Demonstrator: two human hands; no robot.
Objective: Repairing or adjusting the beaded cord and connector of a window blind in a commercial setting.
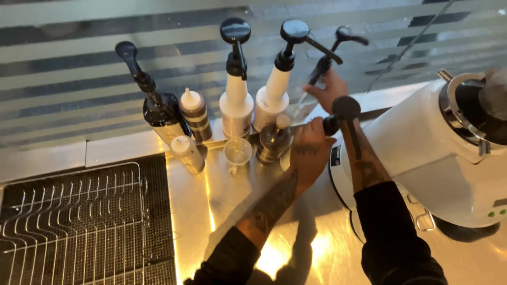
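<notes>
Our left hand [309,150] grips a black handle [338,119], fingers wrapped tight; our right hand [330,89] pinches a clear pump bottle [303,105], white grinder [422,153] just beside.

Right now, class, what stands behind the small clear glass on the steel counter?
Behind the small clear glass stands a white pump bottle with a black pump head, against the striped window. The bottle's base is hidden.

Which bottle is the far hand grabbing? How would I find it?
Start at the big white machine on the right, then look left along the striped window to the row of pump bottles. The right hand holds the last, clear bottle beside two white ones; its black pump leans sideways.
</notes>
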